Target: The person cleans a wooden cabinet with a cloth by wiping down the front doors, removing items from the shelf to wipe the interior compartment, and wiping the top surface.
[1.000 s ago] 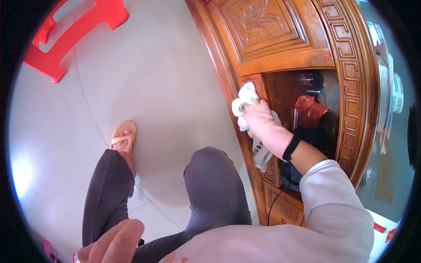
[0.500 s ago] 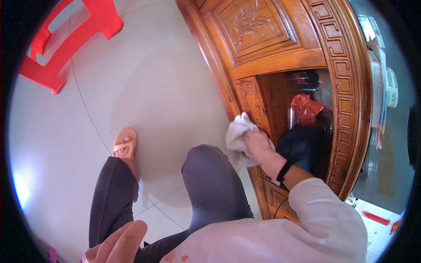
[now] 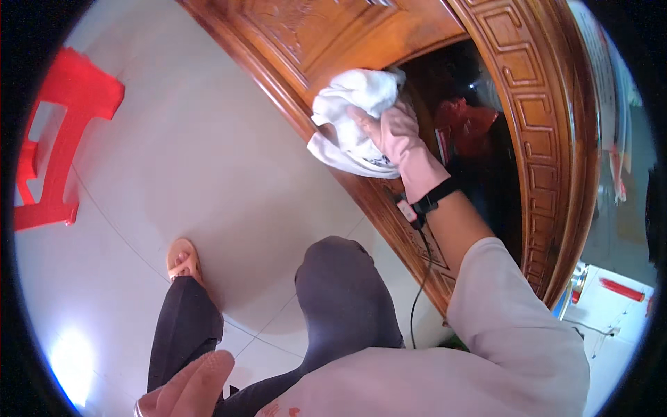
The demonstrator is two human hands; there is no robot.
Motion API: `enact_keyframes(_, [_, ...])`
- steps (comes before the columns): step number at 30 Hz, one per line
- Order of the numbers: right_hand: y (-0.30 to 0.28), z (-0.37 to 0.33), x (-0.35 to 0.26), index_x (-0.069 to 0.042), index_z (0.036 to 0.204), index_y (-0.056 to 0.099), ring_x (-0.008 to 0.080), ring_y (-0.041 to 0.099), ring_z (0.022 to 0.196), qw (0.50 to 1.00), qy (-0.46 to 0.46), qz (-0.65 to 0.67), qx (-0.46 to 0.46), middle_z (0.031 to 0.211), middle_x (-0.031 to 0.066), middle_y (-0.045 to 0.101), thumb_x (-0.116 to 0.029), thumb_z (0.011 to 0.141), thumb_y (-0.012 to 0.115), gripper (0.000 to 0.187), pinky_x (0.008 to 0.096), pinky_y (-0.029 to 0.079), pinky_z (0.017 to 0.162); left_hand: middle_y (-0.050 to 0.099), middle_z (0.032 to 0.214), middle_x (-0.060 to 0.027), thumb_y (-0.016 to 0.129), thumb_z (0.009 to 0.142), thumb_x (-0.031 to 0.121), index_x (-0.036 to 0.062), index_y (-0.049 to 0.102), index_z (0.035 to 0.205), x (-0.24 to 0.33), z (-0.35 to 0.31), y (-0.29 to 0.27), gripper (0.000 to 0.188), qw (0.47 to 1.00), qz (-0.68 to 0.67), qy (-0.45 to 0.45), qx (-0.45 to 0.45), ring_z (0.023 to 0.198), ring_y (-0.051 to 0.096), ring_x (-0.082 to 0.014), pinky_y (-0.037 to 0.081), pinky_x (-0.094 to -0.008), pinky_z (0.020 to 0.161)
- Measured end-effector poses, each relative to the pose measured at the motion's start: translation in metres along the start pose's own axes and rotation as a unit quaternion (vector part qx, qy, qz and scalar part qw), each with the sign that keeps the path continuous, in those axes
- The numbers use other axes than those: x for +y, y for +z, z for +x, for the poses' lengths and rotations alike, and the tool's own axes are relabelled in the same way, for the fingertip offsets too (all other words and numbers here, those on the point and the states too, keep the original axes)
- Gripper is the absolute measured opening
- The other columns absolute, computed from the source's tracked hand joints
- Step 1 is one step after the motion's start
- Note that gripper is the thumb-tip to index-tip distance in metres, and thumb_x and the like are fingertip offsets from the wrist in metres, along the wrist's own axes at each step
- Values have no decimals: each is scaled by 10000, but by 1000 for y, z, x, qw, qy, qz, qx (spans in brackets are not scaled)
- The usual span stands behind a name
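Observation:
A bunched white cloth (image 3: 361, 94) is in my right hand (image 3: 399, 132), which closes on it. The cloth lies against the wooden cabinet (image 3: 417, 31), on the frame at the corner of an open compartment (image 3: 493, 167). One edge of it drapes over the cabinet's lower rail. What looks like a thin pinkish glove covers the hand, and a black strap (image 3: 434, 198) with a small box and a cable circles the wrist. At the lower left, by my thigh, my left hand (image 3: 191, 386) stays with its fingers loosely stretched side by side, nothing visible in it.
A crumpled red plastic bag (image 3: 469, 121) sits inside the dark compartment. On the far left stands a red plastic stool (image 3: 62, 132). My sandalled foot (image 3: 183, 260) is on the pale tiled floor (image 3: 201, 153). Papers (image 3: 611, 90) rest on the cabinet's top at right.
My right hand has moved with the cloth along the cabinet frame, up in the picture, to the compartment's far corner. The view has turned with it. My left hand has stayed put.

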State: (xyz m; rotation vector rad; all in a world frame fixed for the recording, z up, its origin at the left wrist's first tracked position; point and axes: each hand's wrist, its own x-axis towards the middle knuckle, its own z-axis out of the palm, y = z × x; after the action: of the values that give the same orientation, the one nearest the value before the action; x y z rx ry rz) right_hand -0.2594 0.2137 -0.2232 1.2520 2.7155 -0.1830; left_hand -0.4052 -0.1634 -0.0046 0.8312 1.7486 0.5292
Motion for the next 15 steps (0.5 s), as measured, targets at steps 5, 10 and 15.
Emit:
enact_keyframes(5, [3,-4,2,-75,1337,499,343,549,1177,998,9,-14,55,1238,199,597,-688,721,652,883,387,404,1034,614,1165,-258,688,793,189,-26,468,1337,29,49,-2,625,991,52,65,-105,857,654,-345,520,-377,781])
enact_keyframes(10, [18,-53,41,-10,1376,389,427,411,1286,998,5,55,33,1355,241,482,-566,690,728,946,464,355,1068,656,836,-180,697,697,96,-4,584,1132,48,96,25,460,963,186,187,-54,757,670,-323,530,-393,689])
enact_keyframes(15, [8,-121,57,-23,1319,436,406,490,1213,999,-27,41,1,1259,203,561,-232,650,765,774,462,400,1029,674,932,-186,729,756,177,-1,593,1168,71,146,7,469,913,296,186,-209,790,674,-299,545,-357,721])
